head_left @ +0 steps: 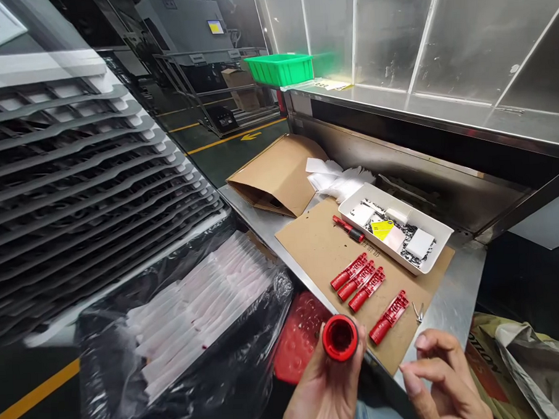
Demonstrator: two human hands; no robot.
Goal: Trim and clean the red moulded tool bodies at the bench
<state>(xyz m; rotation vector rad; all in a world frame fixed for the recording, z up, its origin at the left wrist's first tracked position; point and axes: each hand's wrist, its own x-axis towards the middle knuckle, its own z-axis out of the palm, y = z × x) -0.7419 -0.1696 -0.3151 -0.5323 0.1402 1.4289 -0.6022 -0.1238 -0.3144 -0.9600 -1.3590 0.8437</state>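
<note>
In the head view my left hand (327, 386) is closed round a red tubular part (339, 338) with a dark outer ring, its open round end facing me. My right hand (447, 375) is at the lower right, off the bench's front edge, with thumb and a finger pinched together; what lies between them, if anything, is too small to make out. Several red half-shells (390, 317) lie on the cardboard sheet (308, 233). Close to my right hand is a small metal tool (419, 313). Farther back lies a red and black part (349, 229).
A white tray (441, 242) with small black pieces and white blocks stands on the cardboard. Behind are white sheets (340, 181) and an opened brown paper bag (278, 175). A red stool (299, 338), a black-lined box of wrapped parts (196, 318) and stacked grey trays (88, 181) stand left.
</note>
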